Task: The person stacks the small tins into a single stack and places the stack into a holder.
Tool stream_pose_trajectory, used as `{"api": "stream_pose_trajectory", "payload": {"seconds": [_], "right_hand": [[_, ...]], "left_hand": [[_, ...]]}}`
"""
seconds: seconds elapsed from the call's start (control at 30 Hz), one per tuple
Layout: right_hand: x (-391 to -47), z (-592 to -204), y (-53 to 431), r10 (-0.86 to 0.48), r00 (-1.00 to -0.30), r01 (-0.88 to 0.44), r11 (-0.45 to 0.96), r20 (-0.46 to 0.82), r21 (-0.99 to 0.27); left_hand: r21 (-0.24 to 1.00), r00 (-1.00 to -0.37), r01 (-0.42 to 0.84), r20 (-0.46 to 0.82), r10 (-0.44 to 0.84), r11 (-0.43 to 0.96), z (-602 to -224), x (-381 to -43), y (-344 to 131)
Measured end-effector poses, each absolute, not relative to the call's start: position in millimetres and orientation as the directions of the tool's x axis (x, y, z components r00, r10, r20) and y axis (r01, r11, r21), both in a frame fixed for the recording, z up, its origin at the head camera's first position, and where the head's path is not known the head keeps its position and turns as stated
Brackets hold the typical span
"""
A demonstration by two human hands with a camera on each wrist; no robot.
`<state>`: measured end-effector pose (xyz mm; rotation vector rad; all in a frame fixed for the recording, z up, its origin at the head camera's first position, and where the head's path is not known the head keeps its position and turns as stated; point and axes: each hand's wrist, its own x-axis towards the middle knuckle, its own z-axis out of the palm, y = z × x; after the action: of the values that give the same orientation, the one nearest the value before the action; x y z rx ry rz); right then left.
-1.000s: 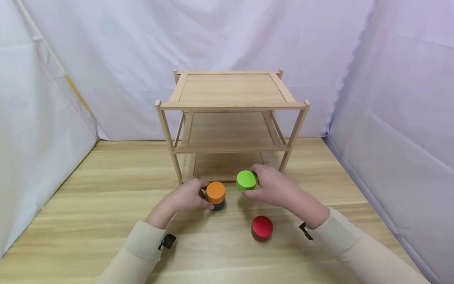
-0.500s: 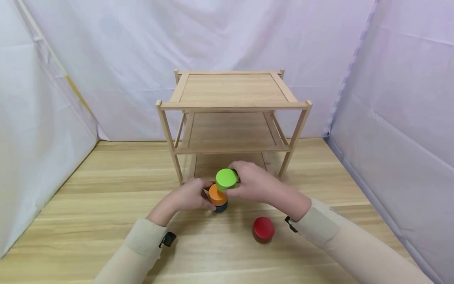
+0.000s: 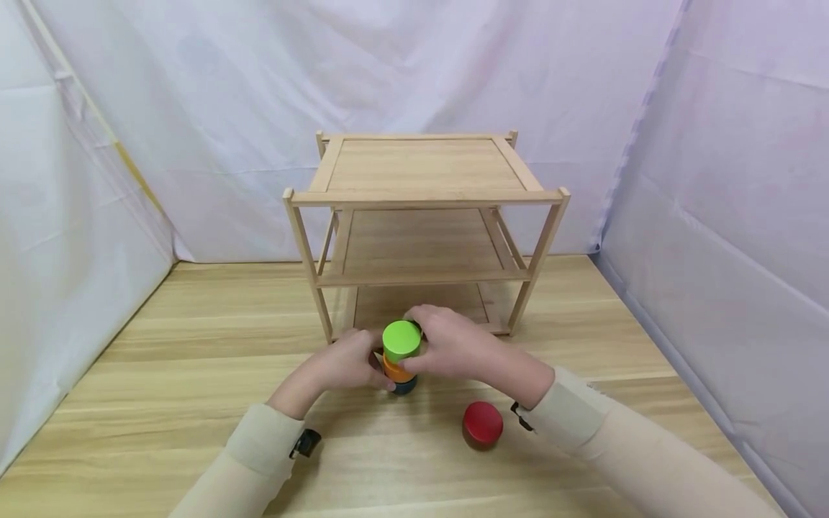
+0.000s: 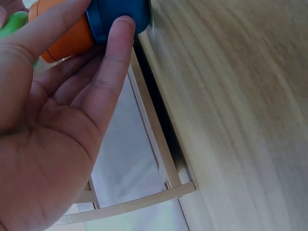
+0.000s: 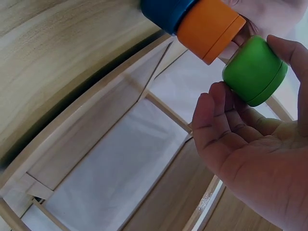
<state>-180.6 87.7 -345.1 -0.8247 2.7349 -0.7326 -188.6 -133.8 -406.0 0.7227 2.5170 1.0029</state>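
A blue tin [image 3: 406,387] stands on the table with an orange tin [image 3: 396,370] on top of it; both are small, round and lidded. My left hand [image 3: 347,360] grips this stack from the left, a finger pressed on the blue side in the left wrist view. From the right, my right hand [image 3: 458,345] holds a similar green tin [image 3: 401,339] between thumb and fingers. The green tin [image 5: 255,72] sits close above the orange top, tilted and off-centre from it in the right wrist view. Nearer the front lies a red tin [image 3: 482,424], apart from both hands.
Right behind the hands stands a three-level wooden shelf [image 3: 424,196], its lowest board [image 3: 414,298] near the table. White cloth [image 3: 414,65] hangs behind it and along both sides. The wood-grain table [image 3: 214,345] stretches left and right of the shelf.
My right hand has carried the green tin leftward, from beside the stack to over the orange tin, and then lowered it slightly. The left hand keeps its grip; the red tin stays put.
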Motion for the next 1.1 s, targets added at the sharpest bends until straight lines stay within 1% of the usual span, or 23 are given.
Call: {"api": "stream_pose_trajectory", "payload": {"seconds": [0.23, 0.43, 0.63, 0.87, 1.1], "right_hand": [[-180.8, -349.8, 89.4, -0.584, -0.811, -0.490, 0.714, -0.039, -0.501], [-181.2, -356.8, 90.9, -0.591, -0.804, -0.477, 0.704, -0.063, -0.526], [-182.8, -357.8, 92.4, -0.599, -0.800, -0.487, 0.690, -0.045, -0.536], [-182.9, -359.4, 93.7, -0.607, -0.791, -0.476, 0.686, -0.072, -0.550], [-182.6, -361.4, 95.2, -0.608, -0.792, -0.484, 0.679, -0.054, -0.551]], "left_hand": [[0.715, -0.805, 0.336, -0.120, 0.581, 0.613, -406.0, -188.6, -129.7], [0.715, -0.798, 0.342, -0.121, 0.590, 0.609, -406.5, -187.4, -129.0], [0.716, -0.791, 0.361, -0.105, 0.603, 0.598, -403.4, -189.4, -130.1], [0.707, -0.793, 0.363, -0.108, 0.599, 0.608, -405.0, -190.7, -130.0], [0.711, -0.799, 0.362, -0.097, 0.594, 0.603, -405.1, -189.1, -128.0]]}}
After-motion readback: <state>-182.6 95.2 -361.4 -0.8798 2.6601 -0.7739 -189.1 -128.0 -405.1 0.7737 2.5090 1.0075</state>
